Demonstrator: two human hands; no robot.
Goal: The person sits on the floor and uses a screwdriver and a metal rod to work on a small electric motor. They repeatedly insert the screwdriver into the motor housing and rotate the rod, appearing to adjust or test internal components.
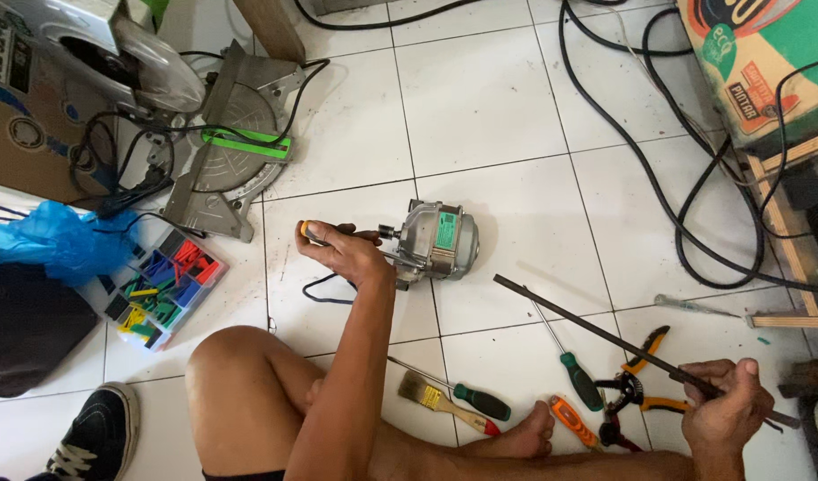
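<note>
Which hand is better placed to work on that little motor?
Left hand, probably: it holds a screwdriver right beside the motor. The right hand grips a long dark rod well away from it.

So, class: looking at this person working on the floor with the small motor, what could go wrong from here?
1. The left hand holds a screwdriver at the electric motor, which lies loose on tile; it might roll or slip.
2. The right hand grips a long dark rod; its far end could swing into something.
3. Pliers and a paintbrush lie beside a bare foot.
</note>
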